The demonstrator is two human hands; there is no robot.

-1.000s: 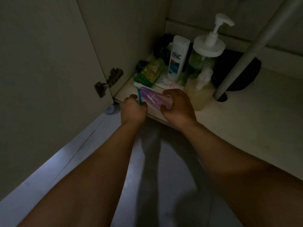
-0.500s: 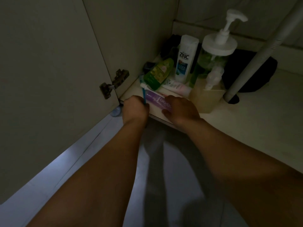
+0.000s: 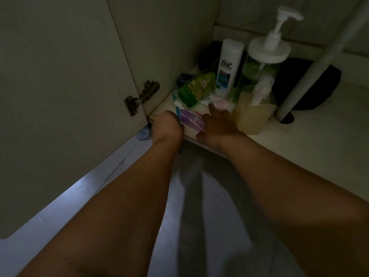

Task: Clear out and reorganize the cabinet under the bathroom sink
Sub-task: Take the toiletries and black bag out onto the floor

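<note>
Reaching Into the Under-Sink Cabinet Corner

Both bare forearms are extended from the bottom of the view to the front left corner of the cabinet shelf. The left hand is held at the shelf's front edge with its fingers curled under, against the left end of a purple tube that lies flat there; a thin blue handle is seen rising just beside the knuckles, but whether it is pinched cannot be told, since the fingertips are hidden. The right hand is laid over the right end of the purple tube, its fingers straight and spread, with the forefinger stretched toward a pink-and-white tube lying just behind. Nothing is gripped by this hand.

A green bottle is seen lying tilted on its side behind the tubes. A white bottle marked ZINC is stood upright just behind it, and a large clear pump dispenser with a white top is placed to its right. A smaller pump bottle of yellowish liquid is set in front of the dispenser, just beside the right hand. A dark bag is lodged at the back, behind a white drain pipe that slants down to the shelf. The cabinet door is swung open on the left, carried by a metal hinge. The scene is dimly lit.
</note>
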